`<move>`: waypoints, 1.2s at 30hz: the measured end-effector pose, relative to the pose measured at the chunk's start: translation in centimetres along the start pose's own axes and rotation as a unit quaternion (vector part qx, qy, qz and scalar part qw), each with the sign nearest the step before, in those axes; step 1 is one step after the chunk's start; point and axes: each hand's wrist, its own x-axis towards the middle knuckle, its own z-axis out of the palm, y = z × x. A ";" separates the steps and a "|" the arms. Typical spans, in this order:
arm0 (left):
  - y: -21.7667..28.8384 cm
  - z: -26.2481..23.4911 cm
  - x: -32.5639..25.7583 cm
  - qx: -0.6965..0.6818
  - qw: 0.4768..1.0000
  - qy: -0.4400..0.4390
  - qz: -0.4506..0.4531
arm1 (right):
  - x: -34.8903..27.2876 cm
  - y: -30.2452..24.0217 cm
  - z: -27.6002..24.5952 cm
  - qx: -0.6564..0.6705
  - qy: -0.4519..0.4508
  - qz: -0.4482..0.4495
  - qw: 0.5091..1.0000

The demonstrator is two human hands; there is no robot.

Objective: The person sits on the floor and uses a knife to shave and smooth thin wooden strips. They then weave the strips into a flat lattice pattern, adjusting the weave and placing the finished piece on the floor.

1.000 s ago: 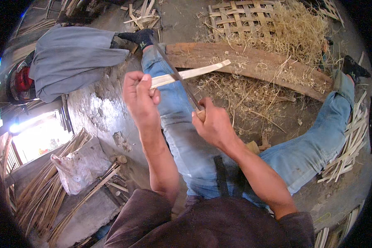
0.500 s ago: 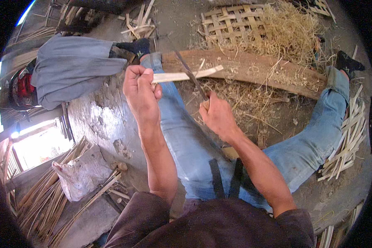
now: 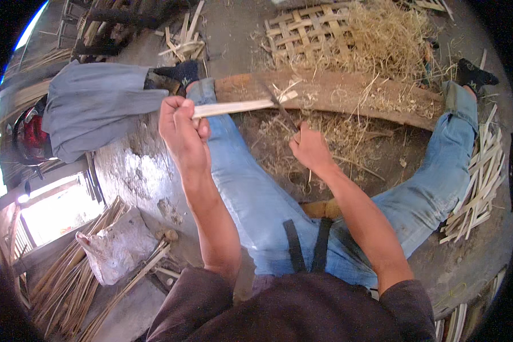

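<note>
My left hand (image 3: 183, 130) is closed round one end of a pale, flat bamboo strip (image 3: 231, 108), which points to the right above my left leg. In my right hand (image 3: 312, 149) is the handle of a dark-bladed knife (image 3: 284, 113). The blade crosses the strip near its far end, and a thin shaving curls up beside it. Behind the strip a long wooden plank (image 3: 347, 94) lies across between my feet, with shavings on it. My right fingers hide most of the knife handle.
Beyond the plank sits a woven bamboo lattice (image 3: 302, 34) beside a heap of fine shavings (image 3: 382, 40). Cut strips (image 3: 476, 188) lie outside my right leg. At left are a grey cloth (image 3: 100, 108) over a red vehicle, a white sack (image 3: 119, 245) and long bamboo slats (image 3: 68, 273).
The knife has slid along the strip toward its far end, my right hand moving right. My left hand has shifted a little to the left, still gripping the strip.
</note>
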 end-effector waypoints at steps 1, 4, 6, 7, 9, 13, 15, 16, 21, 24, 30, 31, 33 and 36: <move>-0.1 -0.2 0.0 0.001 1.000 0.008 0.004 | 0.5 0.1 -0.2 -0.023 0.010 0.012 1.000; 0.1 0.2 0.7 -0.029 0.999 0.010 0.038 | 0.5 -1.6 -0.6 0.014 0.002 -0.022 1.000; -0.5 -0.9 0.3 -0.019 1.000 0.015 0.007 | 0.0 -0.5 0.5 -0.005 -0.040 0.018 0.999; -0.5 -0.8 0.1 -0.020 1.000 0.011 -0.004 | -0.1 0.8 0.3 -0.027 -0.033 0.033 0.999; -0.3 0.2 0.6 -0.018 1.000 -0.014 0.021 | 1.3 2.5 -1.1 -0.071 0.000 0.054 0.996; -0.2 -0.9 0.1 -0.034 0.999 -0.012 0.023 | -0.2 1.2 -0.1 -0.061 -0.020 -0.014 0.998; -0.3 -0.7 0.0 -0.041 0.999 -0.021 0.015 | 0.1 5.6 -0.6 -0.072 0.006 0.047 0.996; -0.4 -0.7 -0.1 -0.028 0.999 -0.022 0.017 | 0.6 5.4 -1.1 -0.073 0.016 0.072 0.995; -0.8 -1.1 -0.2 -0.040 0.999 -0.006 0.004 | -0.5 3.1 -0.3 -0.076 0.000 -0.006 0.997; 0.2 -1.0 0.5 -0.032 0.997 -0.070 0.011 | 0.4 4.6 -1.1 -0.053 0.002 0.106 0.993; -0.6 -2.6 -0.5 -0.005 0.993 -0.111 0.027 | -2.0 -0.1 -1.1 0.020 0.010 0.067 0.997; -0.6 -3.0 -0.5 -0.018 0.993 -0.116 0.023 | -2.6 -1.4 -0.6 0.041 0.014 0.058 0.997; -1.0 -3.9 -0.5 -0.005 0.994 -0.108 0.030 | -4.4 -6.2 -0.8 0.053 -0.014 0.018 0.998; -1.2 -4.1 -0.4 -0.001 0.995 -0.093 0.021 | -6.0 -9.3 -1.2 0.101 0.004 -0.111 0.989</move>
